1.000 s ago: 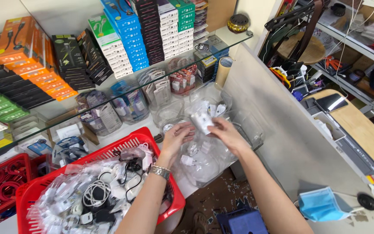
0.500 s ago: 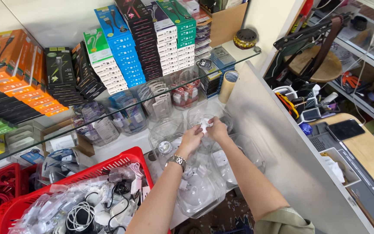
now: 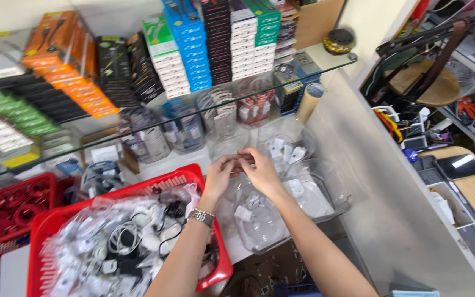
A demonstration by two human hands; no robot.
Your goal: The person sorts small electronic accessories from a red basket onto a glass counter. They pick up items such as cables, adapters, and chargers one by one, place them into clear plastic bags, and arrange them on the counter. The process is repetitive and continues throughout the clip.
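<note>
Clear plastic tubs (image 3: pixel 281 220) lie under my hands. My left hand (image 3: pixel 222 173) and right hand (image 3: pixel 260 171) meet above them, wrists bent, fingertips pinched together on a small item I cannot make out. Beside my left forearm sits a red basket (image 3: pixel 193 176) of cables.
</note>
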